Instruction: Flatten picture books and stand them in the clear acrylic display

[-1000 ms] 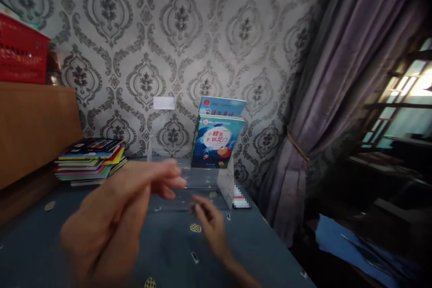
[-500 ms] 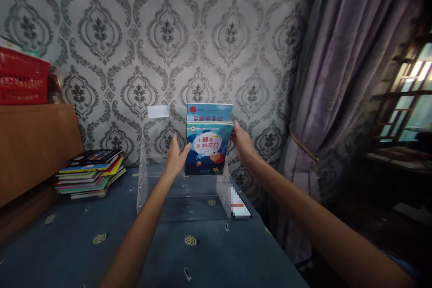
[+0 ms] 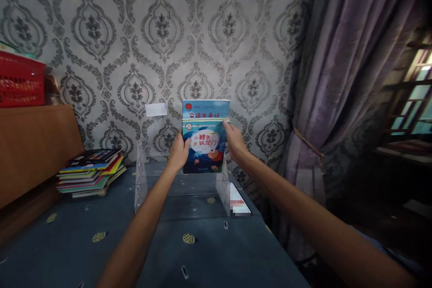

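A dark blue picture book (image 3: 204, 155) with a red fish on its cover stands upright in front of me. Just behind it rises a taller light blue book (image 3: 206, 108), of which only the top part shows. My left hand (image 3: 179, 150) grips the front book's left edge, thumb on the cover. My right hand (image 3: 234, 139) is closed on its upper right edge. Both books are at the upper part of a clear plastic tiered rack (image 3: 141, 180) on the table; whether they rest on a tier is hard to see.
A stack of books (image 3: 91, 173) lies on the left of the blue-clothed table (image 3: 141, 252). Beside the rack's right side is a phone (image 3: 239, 200). A wooden cabinet (image 3: 37, 144) bears a red basket (image 3: 22, 81). A purple curtain (image 3: 324, 99) hangs at right.
My right hand has closed on the dark blue book's right edge, and my left fingers have come in against its left edge. The view has shifted slightly.
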`<state>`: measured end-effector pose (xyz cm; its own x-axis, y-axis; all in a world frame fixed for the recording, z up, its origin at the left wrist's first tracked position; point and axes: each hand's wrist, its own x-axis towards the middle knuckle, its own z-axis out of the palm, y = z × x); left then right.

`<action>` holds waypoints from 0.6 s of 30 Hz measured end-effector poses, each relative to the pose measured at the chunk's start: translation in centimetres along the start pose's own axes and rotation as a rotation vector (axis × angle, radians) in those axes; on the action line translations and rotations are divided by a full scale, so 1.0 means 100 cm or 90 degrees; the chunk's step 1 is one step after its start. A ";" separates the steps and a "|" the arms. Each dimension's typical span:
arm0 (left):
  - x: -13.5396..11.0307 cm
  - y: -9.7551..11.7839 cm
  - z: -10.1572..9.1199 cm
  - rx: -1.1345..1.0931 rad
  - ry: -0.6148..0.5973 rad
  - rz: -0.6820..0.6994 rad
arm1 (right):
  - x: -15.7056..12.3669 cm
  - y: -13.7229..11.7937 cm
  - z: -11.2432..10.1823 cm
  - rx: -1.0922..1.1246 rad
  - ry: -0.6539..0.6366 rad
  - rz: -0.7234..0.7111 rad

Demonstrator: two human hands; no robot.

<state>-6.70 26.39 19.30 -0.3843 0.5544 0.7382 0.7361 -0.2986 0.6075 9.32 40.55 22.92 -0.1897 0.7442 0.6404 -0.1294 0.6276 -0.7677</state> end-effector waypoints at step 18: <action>0.000 -0.003 0.006 0.016 0.027 0.003 | -0.002 0.001 -0.003 -0.008 0.007 -0.017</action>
<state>-6.52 26.93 18.93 -0.4032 0.5197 0.7532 0.7514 -0.2817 0.5967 9.62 40.52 22.76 -0.1758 0.7300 0.6604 -0.1222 0.6495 -0.7505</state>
